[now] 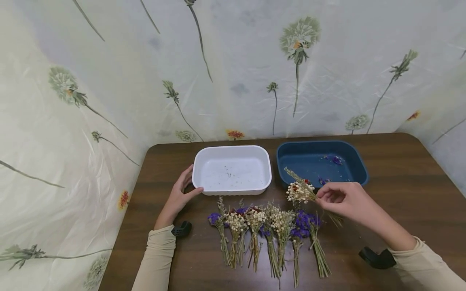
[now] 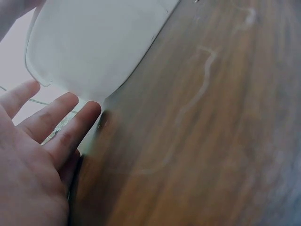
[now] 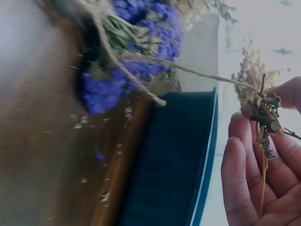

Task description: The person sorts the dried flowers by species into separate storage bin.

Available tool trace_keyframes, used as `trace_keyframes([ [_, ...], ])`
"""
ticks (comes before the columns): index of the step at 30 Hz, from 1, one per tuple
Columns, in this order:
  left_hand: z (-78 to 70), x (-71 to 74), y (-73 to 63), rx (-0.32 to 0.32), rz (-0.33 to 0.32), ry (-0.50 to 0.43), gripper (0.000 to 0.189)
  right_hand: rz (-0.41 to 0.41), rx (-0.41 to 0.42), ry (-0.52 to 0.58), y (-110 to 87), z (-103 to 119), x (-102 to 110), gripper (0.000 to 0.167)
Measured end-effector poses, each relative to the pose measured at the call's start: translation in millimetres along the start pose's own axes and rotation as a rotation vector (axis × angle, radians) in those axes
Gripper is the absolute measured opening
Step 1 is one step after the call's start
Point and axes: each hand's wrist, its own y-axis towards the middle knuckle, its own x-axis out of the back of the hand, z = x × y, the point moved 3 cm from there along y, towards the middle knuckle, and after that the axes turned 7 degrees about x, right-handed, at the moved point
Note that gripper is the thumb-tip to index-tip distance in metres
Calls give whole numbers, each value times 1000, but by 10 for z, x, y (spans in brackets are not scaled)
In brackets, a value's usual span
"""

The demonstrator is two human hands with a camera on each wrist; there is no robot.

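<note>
My right hand point(image 1: 344, 198) pinches the stems of a small dried-flower bunch point(image 1: 300, 191) with cream and dark red heads. The heads point left, over the near edge of the blue tub point(image 1: 322, 161). In the right wrist view the cut stem ends show between thumb and fingers, and a piece of twine point(image 3: 202, 74) runs from the bunch. At the left end of a white tub point(image 1: 233, 165), my left hand point(image 1: 181, 190) has its thumb at the near corner and its fingers, fairly straight in the left wrist view, by the outer wall point(image 2: 89, 56).
Several tied dried-flower bunches lie in a row in front of the tubs, some cream point(image 1: 282, 222), some purple point(image 1: 302, 222). Purple petals point(image 1: 335, 160) lie in the blue tub, and bits of leaf in the white one. A patterned curtain point(image 1: 233, 81) hangs behind the wooden table point(image 1: 400, 173).
</note>
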Motion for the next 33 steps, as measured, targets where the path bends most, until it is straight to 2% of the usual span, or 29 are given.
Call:
trace_keyframes([
  [7,25,7,12,1,0,-9,83,50,20,30,332,6,-46,11],
  [15,24,6,15,3,-2,0,83,107,21,142,689,37,-121,6],
  [21,19,6,9,7,-5,3,83,141,67,199,974,74,-223,4],
  [33,34,12,21,-4,0,-9,82,205,59,159,1482,223,-425,7],
])
